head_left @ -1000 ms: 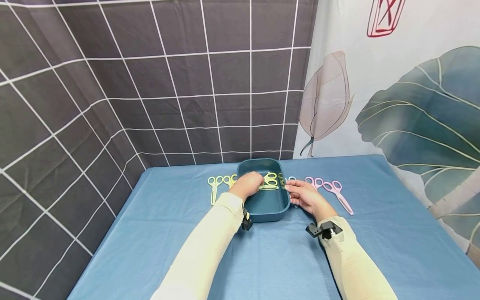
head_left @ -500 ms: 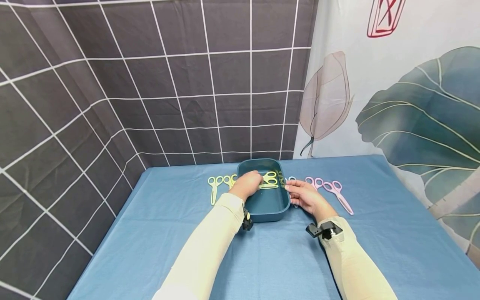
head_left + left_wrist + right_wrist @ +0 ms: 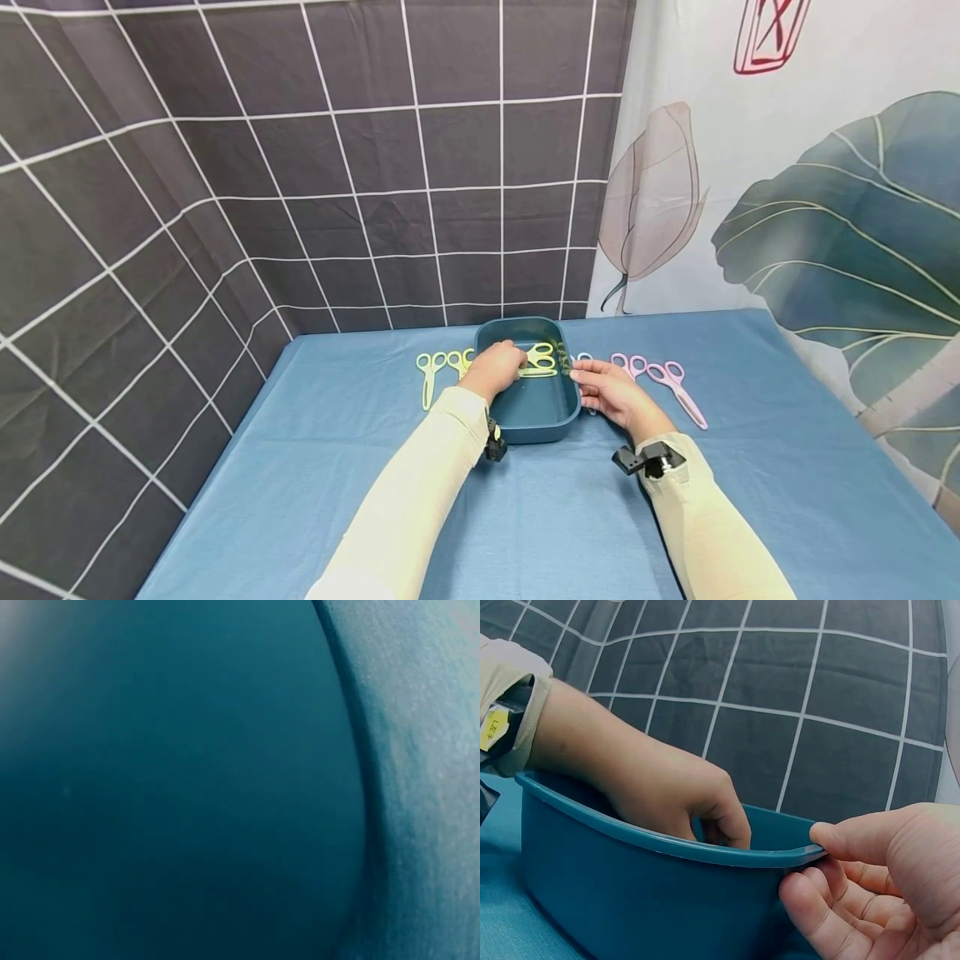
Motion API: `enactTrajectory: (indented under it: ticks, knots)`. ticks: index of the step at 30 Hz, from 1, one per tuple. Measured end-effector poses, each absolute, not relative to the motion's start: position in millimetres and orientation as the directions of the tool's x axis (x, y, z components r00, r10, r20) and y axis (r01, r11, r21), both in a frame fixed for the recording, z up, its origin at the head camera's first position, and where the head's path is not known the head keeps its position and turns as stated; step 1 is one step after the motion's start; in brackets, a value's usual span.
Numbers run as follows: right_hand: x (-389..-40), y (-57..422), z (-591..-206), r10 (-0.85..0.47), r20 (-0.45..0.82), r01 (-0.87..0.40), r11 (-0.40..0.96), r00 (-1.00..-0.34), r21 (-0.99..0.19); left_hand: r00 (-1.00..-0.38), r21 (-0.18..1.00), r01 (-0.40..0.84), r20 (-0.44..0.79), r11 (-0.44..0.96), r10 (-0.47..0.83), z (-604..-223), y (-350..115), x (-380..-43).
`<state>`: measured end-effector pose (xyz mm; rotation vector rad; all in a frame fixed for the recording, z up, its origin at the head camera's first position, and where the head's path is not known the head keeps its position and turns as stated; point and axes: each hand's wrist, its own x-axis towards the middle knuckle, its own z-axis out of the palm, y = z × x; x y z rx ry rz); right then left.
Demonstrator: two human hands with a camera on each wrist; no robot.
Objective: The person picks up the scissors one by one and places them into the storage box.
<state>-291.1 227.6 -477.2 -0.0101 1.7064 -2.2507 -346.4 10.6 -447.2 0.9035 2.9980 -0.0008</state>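
A blue-green plastic bin [image 3: 534, 417] stands on the table. My left hand [image 3: 495, 368] reaches down inside it, fingers curled at the blade end of yellow-green scissors [image 3: 541, 357] whose handle loops point right. Those fingertips are hidden by the hand in the head view and by the bin wall in the right wrist view. With thumb and fingers my right hand [image 3: 611, 390] pinches the bin's right rim [image 3: 795, 857]. Only the bin's wall [image 3: 225, 780] fills most of the left wrist view, close and blurred.
Left of the bin lie yellow-green scissors [image 3: 428, 379] and a yellow pair [image 3: 457, 362], partly hidden. To the right are blue scissors [image 3: 584, 357] behind my right hand, and two pink pairs, the outer pink scissors [image 3: 678, 393] fully visible. A grid-patterned curtain [image 3: 360, 208] hangs behind.
The left hand and the scissors at its fingers have shifted very slightly inside the bin. The right hand and the bin stay in place.
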Motion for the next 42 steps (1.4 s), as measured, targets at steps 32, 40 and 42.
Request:
enactTrajectory:
  ticks: [32, 40, 42]
  knots:
    - [-291, 227, -475, -0.239, -0.208, 0.260, -0.214, -0.949, -0.942, -0.778, 0.276, 0.585, 0.458, 0.763, 0.430, -403, -68, -358]
    - [-291, 227, -475, -0.248, -0.209, 0.267, -0.227, -0.946, -0.937, -0.851, 0.261, 0.490, 0.350, 0.832, 0.391, -414, -127, -354]
    - [-291, 227, -475, -0.247, -0.208, 0.265, -0.229, -0.947, -0.937, -0.866, 0.249, 0.478, 0.295, 0.842, 0.404, -418, -134, -351]
